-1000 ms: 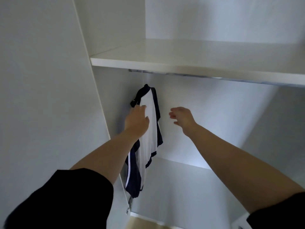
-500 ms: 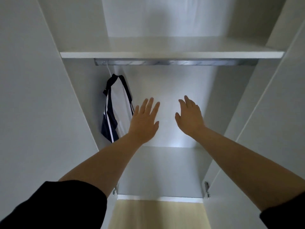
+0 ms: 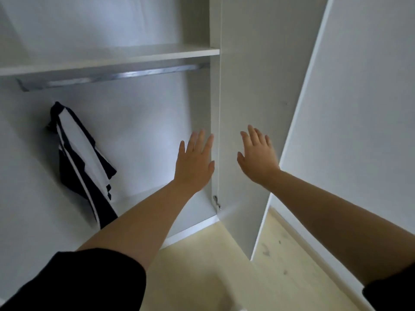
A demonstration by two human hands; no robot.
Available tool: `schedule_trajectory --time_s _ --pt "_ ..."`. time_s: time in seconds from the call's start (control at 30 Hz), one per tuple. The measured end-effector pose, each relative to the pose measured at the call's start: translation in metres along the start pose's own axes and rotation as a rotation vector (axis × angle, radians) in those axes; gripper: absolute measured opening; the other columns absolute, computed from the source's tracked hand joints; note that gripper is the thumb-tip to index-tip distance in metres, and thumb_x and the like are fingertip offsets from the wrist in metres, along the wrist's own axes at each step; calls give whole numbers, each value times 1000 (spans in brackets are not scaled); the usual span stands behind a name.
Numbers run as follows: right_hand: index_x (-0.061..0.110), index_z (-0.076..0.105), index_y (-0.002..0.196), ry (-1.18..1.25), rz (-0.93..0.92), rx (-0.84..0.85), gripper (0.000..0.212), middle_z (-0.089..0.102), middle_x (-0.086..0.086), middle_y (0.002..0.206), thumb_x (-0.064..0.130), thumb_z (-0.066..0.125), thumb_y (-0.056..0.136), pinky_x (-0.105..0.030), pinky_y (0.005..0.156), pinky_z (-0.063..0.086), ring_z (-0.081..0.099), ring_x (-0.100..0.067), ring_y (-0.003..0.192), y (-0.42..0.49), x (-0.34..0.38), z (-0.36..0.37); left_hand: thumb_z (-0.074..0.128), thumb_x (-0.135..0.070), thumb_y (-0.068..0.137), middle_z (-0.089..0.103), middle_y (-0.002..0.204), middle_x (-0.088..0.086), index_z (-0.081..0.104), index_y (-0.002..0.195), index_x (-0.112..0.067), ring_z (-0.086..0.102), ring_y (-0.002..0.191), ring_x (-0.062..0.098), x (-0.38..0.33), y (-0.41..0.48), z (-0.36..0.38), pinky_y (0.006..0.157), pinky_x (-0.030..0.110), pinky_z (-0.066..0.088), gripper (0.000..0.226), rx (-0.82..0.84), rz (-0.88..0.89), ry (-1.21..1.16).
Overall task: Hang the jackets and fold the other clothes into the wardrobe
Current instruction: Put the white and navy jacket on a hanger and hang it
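A navy and white jacket (image 3: 80,162) hangs at the left end of the wardrobe, under the metal rail (image 3: 112,76). My left hand (image 3: 194,160) is stretched out flat in front of the wardrobe's right side, fingers straight, holding nothing. My right hand (image 3: 257,157) is also flat with fingers spread, in front of the open right door (image 3: 251,86). Both hands are well to the right of the jacket and apart from it.
A white shelf (image 3: 107,59) runs above the rail. A door hinge (image 3: 216,202) sits low on the right wall. A white wall panel (image 3: 363,108) stands to the right. Pale wooden floor (image 3: 224,265) lies below.
My left hand has let go of the jacket and both hands have drawn back and opened flat. The view has swung right, so the jacket now sits far left.
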State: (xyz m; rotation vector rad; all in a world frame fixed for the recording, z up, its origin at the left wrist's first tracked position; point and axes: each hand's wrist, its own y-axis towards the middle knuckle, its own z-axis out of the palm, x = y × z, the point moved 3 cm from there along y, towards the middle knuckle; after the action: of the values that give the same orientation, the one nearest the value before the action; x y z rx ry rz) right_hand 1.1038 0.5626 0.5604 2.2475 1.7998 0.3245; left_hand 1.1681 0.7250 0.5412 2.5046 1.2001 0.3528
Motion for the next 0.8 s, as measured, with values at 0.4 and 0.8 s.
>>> schedule_trajectory --time_s 0.4,0.8 --pt "13 20 149 -121 409 -63 57 13 -10 159 35 36 99 -46 119 7 10 -28 147 -220 -226 -77 35 -39 99 -6 161 8 -3 153 -19 -6 148 27 -303 -30 -47 118 47 4 69 -8 426 -165" --pt "8 23 147 -210 714 6 58 18 -13 157 32 40 97 -45 117 16 15 -28 145 -489 -479 -138 35 -38 99 -6 161 8 -4 153 -16 -5 148 27 -664 -98 -72 117 48 6 70 46 717 -303"
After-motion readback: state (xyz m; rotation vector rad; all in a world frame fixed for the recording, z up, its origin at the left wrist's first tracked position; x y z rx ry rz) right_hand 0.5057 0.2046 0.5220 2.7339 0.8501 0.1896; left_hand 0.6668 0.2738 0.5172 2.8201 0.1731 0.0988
